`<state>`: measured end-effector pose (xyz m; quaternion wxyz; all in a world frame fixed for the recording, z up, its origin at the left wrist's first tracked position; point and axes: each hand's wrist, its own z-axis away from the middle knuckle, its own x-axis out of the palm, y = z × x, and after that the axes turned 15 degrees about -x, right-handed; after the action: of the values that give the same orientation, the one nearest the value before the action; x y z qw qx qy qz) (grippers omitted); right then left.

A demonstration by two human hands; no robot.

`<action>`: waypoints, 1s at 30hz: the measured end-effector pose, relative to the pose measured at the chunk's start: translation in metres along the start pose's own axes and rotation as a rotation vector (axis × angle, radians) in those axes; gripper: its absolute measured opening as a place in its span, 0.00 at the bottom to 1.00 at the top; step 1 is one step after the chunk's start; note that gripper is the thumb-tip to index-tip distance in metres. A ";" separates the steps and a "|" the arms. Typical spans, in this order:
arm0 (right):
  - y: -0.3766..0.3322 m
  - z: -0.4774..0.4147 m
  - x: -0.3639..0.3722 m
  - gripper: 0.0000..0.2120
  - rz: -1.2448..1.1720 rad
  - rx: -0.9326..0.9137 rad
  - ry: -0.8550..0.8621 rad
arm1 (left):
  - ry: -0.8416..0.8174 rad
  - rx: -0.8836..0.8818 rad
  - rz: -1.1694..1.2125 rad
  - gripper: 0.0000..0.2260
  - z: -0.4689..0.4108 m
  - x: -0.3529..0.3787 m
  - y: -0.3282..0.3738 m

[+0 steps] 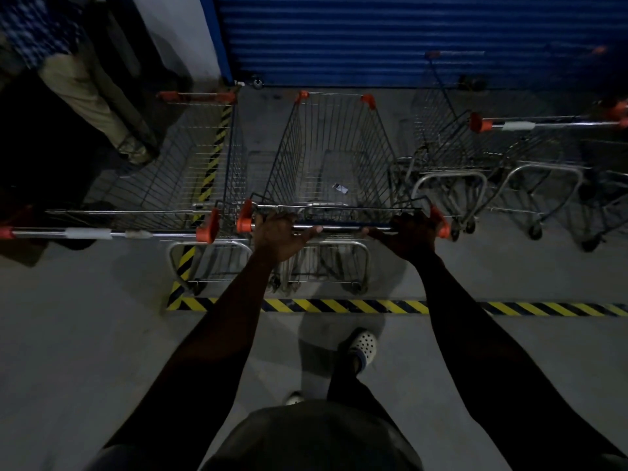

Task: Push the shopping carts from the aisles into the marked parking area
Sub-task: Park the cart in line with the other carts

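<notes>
Four carts (pixel 204 158); left hand (pixel 278 236) and right hand (pixel 409 237) tight around one handle (pixel 343 228).

- My left hand (pixel 278 236) and right hand (pixel 407 237) wrap the cart handle (pixel 339 228), hiding the bar beneath them.
- The scrap (pixel 340 188) in the basket (pixel 285 154) is too small to identify.
- The neighbouring cart's handle (pixel 102 233) runs off the left edge.
- A bystander (pixel 85 93) is cut off at the shirt.
- My arms cover stretches of the striped tape (pixel 339 305).
</notes>
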<state>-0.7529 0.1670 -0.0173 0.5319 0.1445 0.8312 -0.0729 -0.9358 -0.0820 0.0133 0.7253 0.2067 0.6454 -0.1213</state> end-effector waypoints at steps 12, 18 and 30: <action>-0.010 0.001 0.003 0.38 0.033 0.012 0.090 | 0.054 0.008 -0.021 0.40 -0.001 0.008 -0.013; 0.002 -0.005 0.006 0.54 -0.171 0.138 -0.301 | 0.040 -0.001 -0.033 0.43 -0.004 0.011 -0.015; -0.011 0.001 0.001 0.35 0.046 -0.033 0.063 | 0.147 -0.001 0.115 0.35 0.007 0.021 -0.017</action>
<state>-0.7558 0.1570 -0.0193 0.5091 0.1570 0.8452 -0.0425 -0.9339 -0.0986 -0.0097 0.6818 0.2514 0.6840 -0.0635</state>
